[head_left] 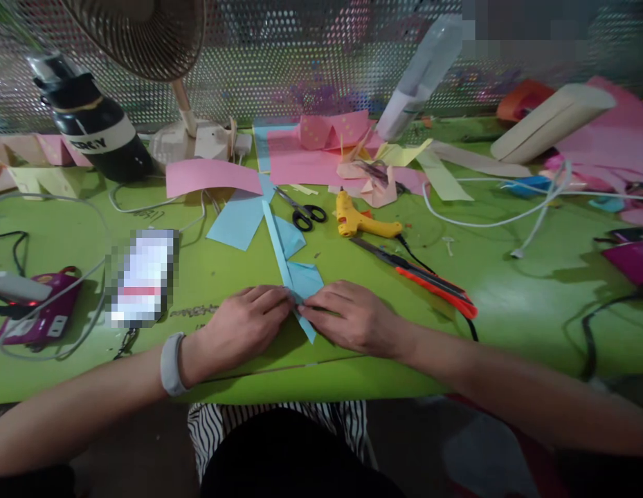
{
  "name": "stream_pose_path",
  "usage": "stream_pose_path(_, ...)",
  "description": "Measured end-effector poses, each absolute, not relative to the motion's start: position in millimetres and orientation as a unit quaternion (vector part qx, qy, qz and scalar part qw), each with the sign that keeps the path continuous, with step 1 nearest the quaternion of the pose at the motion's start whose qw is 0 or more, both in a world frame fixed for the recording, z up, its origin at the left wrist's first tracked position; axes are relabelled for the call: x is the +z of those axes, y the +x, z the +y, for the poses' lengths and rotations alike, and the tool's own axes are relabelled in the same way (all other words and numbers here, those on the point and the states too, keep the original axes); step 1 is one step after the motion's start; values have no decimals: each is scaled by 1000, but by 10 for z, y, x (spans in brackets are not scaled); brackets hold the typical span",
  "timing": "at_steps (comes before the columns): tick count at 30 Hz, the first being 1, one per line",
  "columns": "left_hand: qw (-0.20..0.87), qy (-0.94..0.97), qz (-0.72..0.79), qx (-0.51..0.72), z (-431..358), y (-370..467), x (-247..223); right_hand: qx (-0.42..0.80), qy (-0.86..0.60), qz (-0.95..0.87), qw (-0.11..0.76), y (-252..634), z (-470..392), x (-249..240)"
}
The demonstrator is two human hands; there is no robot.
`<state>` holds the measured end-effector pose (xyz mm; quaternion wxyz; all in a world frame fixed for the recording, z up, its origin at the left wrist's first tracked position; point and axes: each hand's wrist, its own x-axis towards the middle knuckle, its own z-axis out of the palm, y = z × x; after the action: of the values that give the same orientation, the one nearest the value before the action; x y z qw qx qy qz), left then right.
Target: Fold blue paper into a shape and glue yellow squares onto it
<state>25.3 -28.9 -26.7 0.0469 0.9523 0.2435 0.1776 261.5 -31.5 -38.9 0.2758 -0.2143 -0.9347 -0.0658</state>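
Observation:
A narrow folded strip of light blue paper [276, 243] slants across the green table, its near end pointing toward me. My left hand [248, 321] pinches the strip's left edge near its lower end. From the other side my right hand [355, 318] presses its fingertips on the same strip, fingers closed. Creased blue flaps [305, 275] stick out to the right of the strip, just above my right hand. Beyond the strip's far end lies a flat blue sheet [239, 220]. Black-handled scissors [304, 213] rest close to its far right side.
A yellow glue gun [363, 220] and a red utility knife [435, 283] lie to the right. On the left are a phone [143, 277], a purple power socket [43, 311] and a dark bottle [93, 117]. A fan [145, 34], pink paper [212, 178] and white cables [477, 225] are farther back.

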Motion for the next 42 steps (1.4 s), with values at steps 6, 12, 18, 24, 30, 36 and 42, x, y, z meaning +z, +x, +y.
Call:
stream_pose_path(6, 9, 960, 225, 165, -314, 247, -293, -48, -215, -938, 267, 2590, -323, -315)
stream_pose_path(12, 31, 964, 214, 156, -311, 235, -264, -7, -218, -946, 240, 2593, -266, -277)
stream_pose_path(18, 5, 968, 207, 141, -312, 205, -292, -47, -223, -940, 253, 2575, -294, -329)
stream_pose_path(24, -16, 968, 208, 139, -300, 191, -299, -56, -220, -936, 268, 2577, -303, -350)
stream_pose_path(30, -20, 967, 209, 142, -296, 184, -299, -33, -226, -935, 270, 2581, -287, -347)
stream_pose_path(36, -21, 967, 208, 145, -302, 172, -316, -16, -226, -932, 282, 2566, -288, -345)
stream_pose_path(42, -20, 967, 210, 145, -304, 172, -314, -6, -228, -933, 278, 2575, -281, -335)
